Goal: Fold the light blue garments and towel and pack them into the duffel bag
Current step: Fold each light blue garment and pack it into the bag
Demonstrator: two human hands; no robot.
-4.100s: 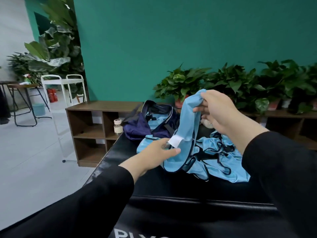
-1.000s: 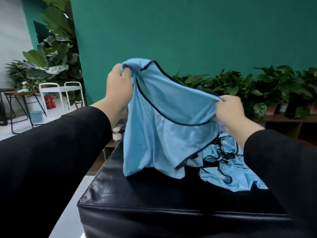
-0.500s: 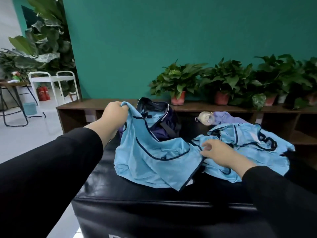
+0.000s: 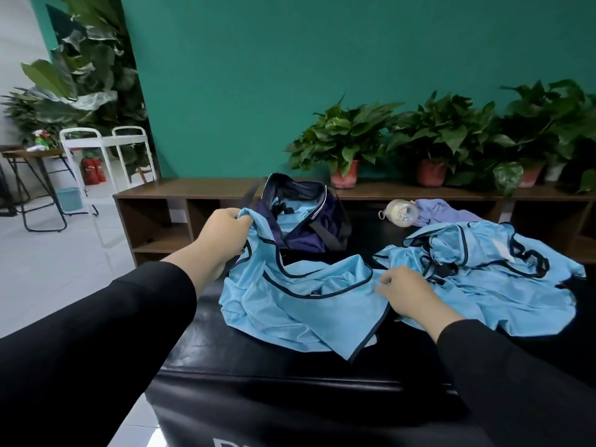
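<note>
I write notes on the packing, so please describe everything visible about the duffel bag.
The duffel bag is dark navy, of soft fabric, with light piping along its zip edge and a dark strap across the front. It sits at the far side of the black padded surface, unzipped and gaping toward the camera. Light blue cloth shows inside. The garment gripped by the left hand overlaps its near left side.

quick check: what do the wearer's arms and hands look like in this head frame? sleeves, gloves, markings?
Both arms are in plain black long sleeves that end at the wrists: left sleeve, right sleeve. The fabric looks smooth and matte, with no logos, stripes or cuff trim visible. The left hand and right hand are bare: no gloves. No rings, watch or wristband show in this view.
</note>
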